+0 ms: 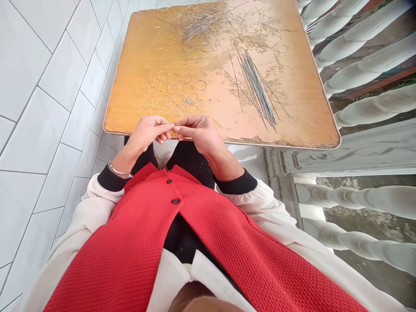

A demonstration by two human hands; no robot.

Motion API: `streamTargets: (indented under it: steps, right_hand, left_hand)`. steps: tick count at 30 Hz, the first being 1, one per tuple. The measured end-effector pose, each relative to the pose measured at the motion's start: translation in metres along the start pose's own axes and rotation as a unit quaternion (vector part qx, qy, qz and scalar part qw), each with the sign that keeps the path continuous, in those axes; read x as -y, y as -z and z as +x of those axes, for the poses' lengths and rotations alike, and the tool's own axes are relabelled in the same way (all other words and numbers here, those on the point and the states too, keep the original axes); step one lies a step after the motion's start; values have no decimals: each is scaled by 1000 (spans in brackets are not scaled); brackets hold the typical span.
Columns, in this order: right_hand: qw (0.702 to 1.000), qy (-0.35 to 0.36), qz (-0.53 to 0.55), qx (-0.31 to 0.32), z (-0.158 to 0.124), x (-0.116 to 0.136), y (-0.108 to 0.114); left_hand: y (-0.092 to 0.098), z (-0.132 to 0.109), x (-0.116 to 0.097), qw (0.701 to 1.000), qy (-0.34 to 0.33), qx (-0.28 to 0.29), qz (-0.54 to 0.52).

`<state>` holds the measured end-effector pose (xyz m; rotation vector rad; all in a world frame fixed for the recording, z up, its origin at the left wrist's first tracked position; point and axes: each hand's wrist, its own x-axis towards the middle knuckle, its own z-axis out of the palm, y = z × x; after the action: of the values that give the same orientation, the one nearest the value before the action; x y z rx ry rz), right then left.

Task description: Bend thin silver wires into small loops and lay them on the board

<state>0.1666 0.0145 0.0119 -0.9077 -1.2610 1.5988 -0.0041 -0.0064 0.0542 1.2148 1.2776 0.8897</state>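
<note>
My left hand and my right hand meet at the near edge of the wooden table. Both are closed in a pinch, thumb against forefinger, with the fingertips touching. Between them is a thin light-coloured wire, which appears bent into a loop; its ends are hidden by the fingers. Just beyond the hands, several small wire rings lie in loose rows. A little heap of tiny wire bits sits among these rings.
A bundle of straight grey wires lies to the right on the table. Farther back is a tangled heap of curled wire. White wall tiles border the left side; a white balustrade stands close on the right.
</note>
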Motion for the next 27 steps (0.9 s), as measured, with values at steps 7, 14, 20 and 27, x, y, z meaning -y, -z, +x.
streamTargets:
  steps: [7,14,20,27]
  right_hand:
    - [1000,6,-11,5,1,2,-3]
    - [999,21,3,-27,6,-4,-2]
    - [998,46,35,-6,0,-1,-5]
    - [998,48,44,18,-3,0,-9]
  left_hand:
    - [1,2,0,1000,6,-6,-9]
    - [3,-1,-4,998,17,33,-44]
    - [3,-5,6,994,0,21,-106]
    - [-2,-4,6,991,-23,-59,-118]
